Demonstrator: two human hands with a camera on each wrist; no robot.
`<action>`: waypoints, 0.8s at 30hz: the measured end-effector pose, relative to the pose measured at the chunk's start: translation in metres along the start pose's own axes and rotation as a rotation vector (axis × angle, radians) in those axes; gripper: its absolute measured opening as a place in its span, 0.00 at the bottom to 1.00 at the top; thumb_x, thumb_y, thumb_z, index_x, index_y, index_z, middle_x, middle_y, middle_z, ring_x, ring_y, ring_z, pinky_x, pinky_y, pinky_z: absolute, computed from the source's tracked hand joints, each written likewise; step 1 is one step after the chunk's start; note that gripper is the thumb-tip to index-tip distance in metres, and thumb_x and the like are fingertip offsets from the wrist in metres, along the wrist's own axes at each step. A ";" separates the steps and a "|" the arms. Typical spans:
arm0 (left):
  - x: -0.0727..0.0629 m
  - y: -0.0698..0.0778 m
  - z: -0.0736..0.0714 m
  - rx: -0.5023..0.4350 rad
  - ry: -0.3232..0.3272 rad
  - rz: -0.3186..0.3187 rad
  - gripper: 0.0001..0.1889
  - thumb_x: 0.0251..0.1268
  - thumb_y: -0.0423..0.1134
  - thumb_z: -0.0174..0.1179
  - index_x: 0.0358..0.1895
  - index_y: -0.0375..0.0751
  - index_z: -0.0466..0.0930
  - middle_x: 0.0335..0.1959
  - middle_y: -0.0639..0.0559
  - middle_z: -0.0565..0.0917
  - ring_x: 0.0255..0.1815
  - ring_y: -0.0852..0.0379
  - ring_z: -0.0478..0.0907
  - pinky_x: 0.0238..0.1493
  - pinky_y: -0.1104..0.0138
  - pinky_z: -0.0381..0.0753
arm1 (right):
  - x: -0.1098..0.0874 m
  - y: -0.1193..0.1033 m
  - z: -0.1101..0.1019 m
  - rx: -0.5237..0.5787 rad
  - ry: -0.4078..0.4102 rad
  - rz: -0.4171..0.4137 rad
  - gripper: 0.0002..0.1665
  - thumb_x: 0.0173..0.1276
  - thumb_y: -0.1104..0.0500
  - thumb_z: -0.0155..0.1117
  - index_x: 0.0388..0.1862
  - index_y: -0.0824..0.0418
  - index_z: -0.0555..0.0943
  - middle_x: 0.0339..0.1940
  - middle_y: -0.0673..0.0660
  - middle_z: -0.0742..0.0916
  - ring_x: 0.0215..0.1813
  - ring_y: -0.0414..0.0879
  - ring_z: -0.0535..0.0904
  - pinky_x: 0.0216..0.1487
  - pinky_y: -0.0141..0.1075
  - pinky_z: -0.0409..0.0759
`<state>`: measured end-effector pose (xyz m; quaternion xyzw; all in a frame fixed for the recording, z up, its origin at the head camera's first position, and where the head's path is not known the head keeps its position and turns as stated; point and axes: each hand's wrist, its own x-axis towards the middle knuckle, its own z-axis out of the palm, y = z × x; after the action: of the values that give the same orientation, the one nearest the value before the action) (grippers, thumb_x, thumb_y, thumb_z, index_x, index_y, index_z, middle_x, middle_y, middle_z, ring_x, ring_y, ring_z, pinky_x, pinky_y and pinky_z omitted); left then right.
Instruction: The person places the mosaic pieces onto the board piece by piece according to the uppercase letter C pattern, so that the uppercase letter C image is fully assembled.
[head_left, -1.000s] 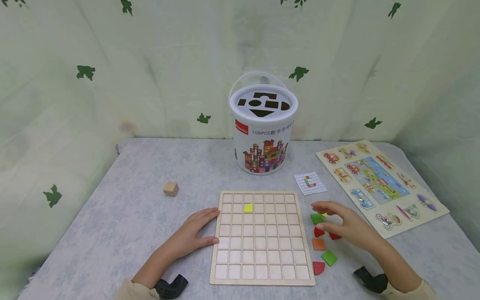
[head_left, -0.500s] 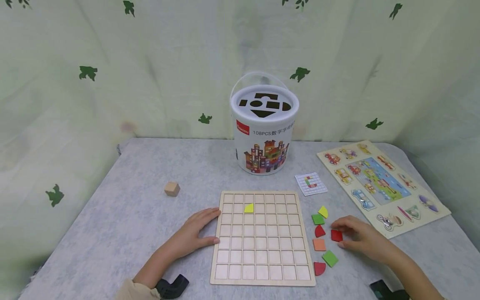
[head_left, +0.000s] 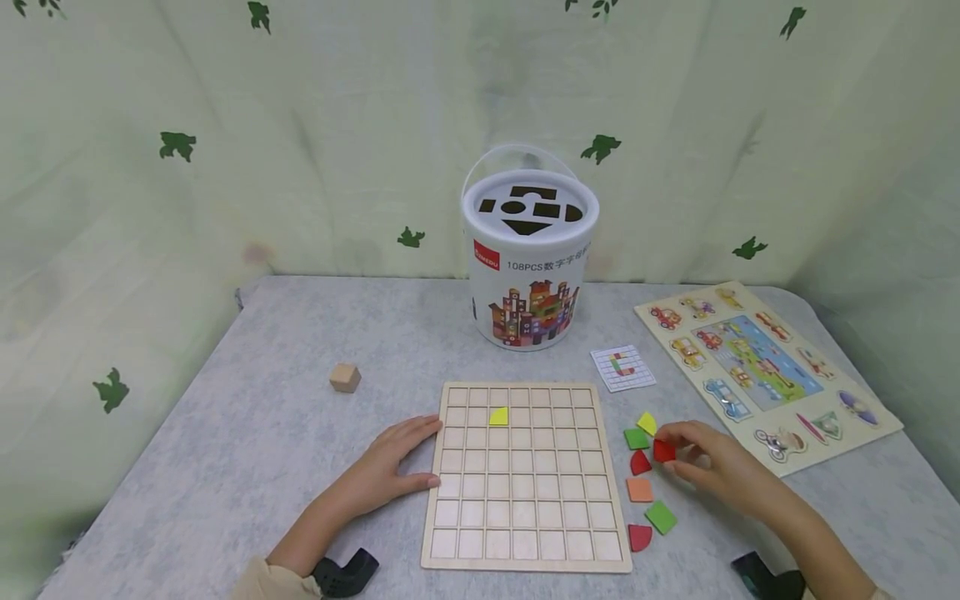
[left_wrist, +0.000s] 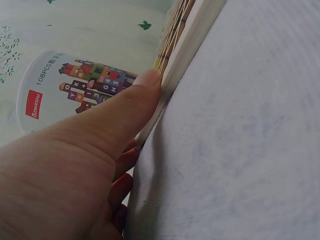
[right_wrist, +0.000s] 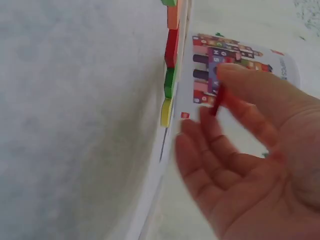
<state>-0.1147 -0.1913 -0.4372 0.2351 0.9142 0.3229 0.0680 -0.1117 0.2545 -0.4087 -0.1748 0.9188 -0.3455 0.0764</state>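
Observation:
Between thumb and fingers, my right hand (head_left: 708, 462) pinches a red square tile (head_left: 663, 451), held just above the table right of the loose tiles. In the right wrist view the red tile (right_wrist: 218, 100) appears edge-on at the fingertips. My left hand (head_left: 390, 462) rests against the left edge of the wooden grid board (head_left: 531, 560), its fingers fairly straight; the thumb (left_wrist: 145, 82) touches the board's side in the left wrist view. A yellow quarter-round tile (head_left: 498, 416) lies in one cell of the board's second row.
Loose tiles lie right of the board: yellow (head_left: 647, 423), green (head_left: 636, 439), red (head_left: 640, 462), orange (head_left: 640, 489), another green (head_left: 661, 517) and another red (head_left: 640, 537). Behind stand a pattern card (head_left: 622, 368), a white bucket (head_left: 529, 267), a picture puzzle (head_left: 765, 375) and a wooden cube (head_left: 345, 378).
My right hand first moved right and down to the red square tile, then lifted it and shifted slightly left and up. The left hand stays at the board's edge.

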 end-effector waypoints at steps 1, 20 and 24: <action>0.000 0.000 0.000 0.000 -0.001 -0.002 0.41 0.50 0.58 0.61 0.67 0.45 0.60 0.66 0.49 0.60 0.67 0.46 0.52 0.62 0.47 0.52 | 0.002 -0.003 0.000 0.014 0.014 -0.020 0.19 0.57 0.59 0.66 0.48 0.59 0.76 0.43 0.49 0.79 0.42 0.43 0.73 0.40 0.32 0.77; 0.000 -0.004 0.001 0.009 0.008 0.033 0.41 0.50 0.61 0.59 0.67 0.45 0.60 0.66 0.49 0.61 0.67 0.47 0.53 0.62 0.48 0.52 | 0.089 -0.086 0.034 0.239 0.185 -0.385 0.18 0.61 0.62 0.62 0.51 0.62 0.77 0.45 0.53 0.80 0.46 0.44 0.73 0.43 0.43 0.76; 0.000 -0.003 0.001 -0.001 0.007 0.034 0.41 0.50 0.60 0.59 0.67 0.44 0.60 0.66 0.49 0.61 0.67 0.47 0.52 0.62 0.48 0.53 | 0.104 -0.092 0.048 0.270 0.148 -0.363 0.19 0.61 0.59 0.62 0.52 0.62 0.77 0.46 0.53 0.79 0.46 0.44 0.74 0.45 0.40 0.76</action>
<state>-0.1161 -0.1929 -0.4402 0.2495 0.9102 0.3252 0.0591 -0.1712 0.1219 -0.3860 -0.2996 0.8208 -0.4853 -0.0318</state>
